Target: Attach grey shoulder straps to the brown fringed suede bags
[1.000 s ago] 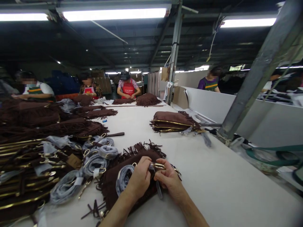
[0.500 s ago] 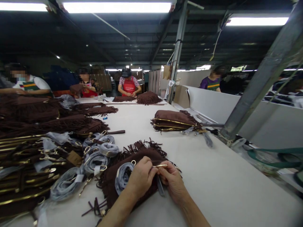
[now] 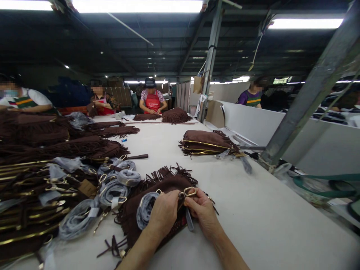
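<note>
A brown fringed bag (image 3: 168, 185) lies on the table under my hands. Above its right part shows a gold snap hook (image 3: 189, 192), its oval loop pinched between the thumb and fingers of my right hand (image 3: 203, 210). My left hand (image 3: 165, 210) is closed at the other end of the hook, by a dark strap end largely hidden behind the fingers. Left of that wrist, a coiled strap in clear plastic (image 3: 144, 210) rests on the bag. A narrow grey plastic-wrapped piece (image 3: 189, 219) hangs down between my hands.
More plastic-wrapped coiled straps (image 3: 114, 191) and brown bags with gold zippers (image 3: 28, 217) crowd the left side. Stacked fringed bags (image 3: 206, 141) lie farther back on the white table (image 3: 270, 210). A metal post (image 3: 303, 97) stands at right. Several co-workers are beyond the table.
The snap hook has turned from nearly edge-on to showing its open oval loop. My left hand has shifted slightly down and left; the right still pinches the hook.
</note>
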A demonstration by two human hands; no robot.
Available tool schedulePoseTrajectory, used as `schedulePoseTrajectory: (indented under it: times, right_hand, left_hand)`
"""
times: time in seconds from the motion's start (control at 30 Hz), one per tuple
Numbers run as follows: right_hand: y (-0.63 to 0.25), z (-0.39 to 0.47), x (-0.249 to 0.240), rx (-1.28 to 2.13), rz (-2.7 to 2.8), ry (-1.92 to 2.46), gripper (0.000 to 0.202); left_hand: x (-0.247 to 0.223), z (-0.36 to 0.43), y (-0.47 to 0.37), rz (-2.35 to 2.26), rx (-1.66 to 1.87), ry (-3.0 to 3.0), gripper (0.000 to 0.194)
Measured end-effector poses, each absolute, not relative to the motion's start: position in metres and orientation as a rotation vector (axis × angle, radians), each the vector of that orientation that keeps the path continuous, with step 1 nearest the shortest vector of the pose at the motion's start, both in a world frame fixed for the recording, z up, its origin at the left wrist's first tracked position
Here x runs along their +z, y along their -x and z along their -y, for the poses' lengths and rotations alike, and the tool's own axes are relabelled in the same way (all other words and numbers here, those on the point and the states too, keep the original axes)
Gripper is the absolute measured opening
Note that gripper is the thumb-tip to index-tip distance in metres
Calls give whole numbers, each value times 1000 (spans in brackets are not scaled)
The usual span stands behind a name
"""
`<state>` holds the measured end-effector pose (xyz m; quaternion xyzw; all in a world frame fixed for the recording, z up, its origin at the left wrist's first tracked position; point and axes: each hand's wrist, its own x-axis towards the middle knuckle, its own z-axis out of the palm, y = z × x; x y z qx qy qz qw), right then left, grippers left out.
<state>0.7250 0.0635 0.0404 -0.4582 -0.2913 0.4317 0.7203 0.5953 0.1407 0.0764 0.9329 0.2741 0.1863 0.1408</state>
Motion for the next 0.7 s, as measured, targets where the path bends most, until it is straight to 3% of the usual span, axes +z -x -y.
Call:
schedulePoseTrajectory:
  times: [0.27,0.43,0.7]
  right_hand:
    - [-722,-66,38,931,666,1030,46]
    - [-721,-68,35,904,652,1017,47]
    - [-723,-68,40,824,702,1043,44]
  left_hand:
    - [74,-140,-593,-731,553,-2678,26]
    - [82,-135,-596,-588,777,-2437,24]
    - [80,-132,-619,-836,970,-2083,22]
